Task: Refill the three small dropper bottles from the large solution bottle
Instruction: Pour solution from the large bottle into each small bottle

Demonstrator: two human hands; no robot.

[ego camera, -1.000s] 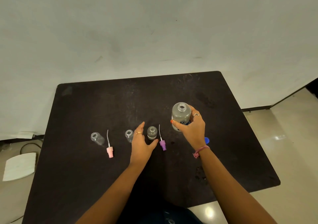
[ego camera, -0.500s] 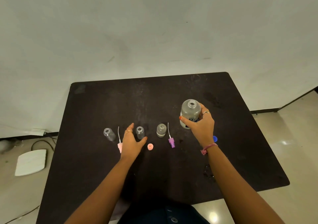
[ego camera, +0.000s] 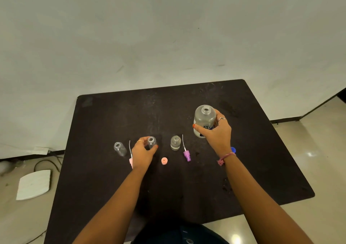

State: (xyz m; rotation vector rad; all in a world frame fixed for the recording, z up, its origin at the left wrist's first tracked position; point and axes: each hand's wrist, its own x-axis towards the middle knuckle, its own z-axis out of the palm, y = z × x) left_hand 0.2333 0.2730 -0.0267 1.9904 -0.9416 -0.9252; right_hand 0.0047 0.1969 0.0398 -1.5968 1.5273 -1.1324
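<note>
- While the left hand [ego camera: 142, 153] curls its thumb and fingers around the middle dropper bottle [ego camera: 151, 142], that small clear bottle stands uncapped on the black table [ego camera: 104, 123], left of the frame's centre.
- Right hand [ego camera: 217, 135] grasps the large solution bottle [ego camera: 204, 119], thumb across the label and fingers wrapped round the far side; the bottle is upright and open-mouthed, right of centre, and whether its base touches the table cannot be told.
- Just left of the left hand lies a pink dropper cap with a thin white tube [ego camera: 130, 154], partly covered by the hand.
- Further left stands the left dropper bottle [ego camera: 119, 148], clear, uncapped and leaning a little.
- Just right of the left hand, a small round pink plug [ego camera: 164, 161] lies on the table.
- Beyond the plug, at centre frame, stands the right dropper bottle [ego camera: 175, 142], uncapped, with a purple dropper cap and tube [ego camera: 186, 153] lying just beside it.
- Behind the right wrist, a blue cap [ego camera: 233, 149] peeks out, and a pink thread bracelet [ego camera: 225, 157] circles that wrist.
- At lower left, on the floor, lie a white pad [ego camera: 33, 184] and a dark cable [ego camera: 46, 164].
</note>
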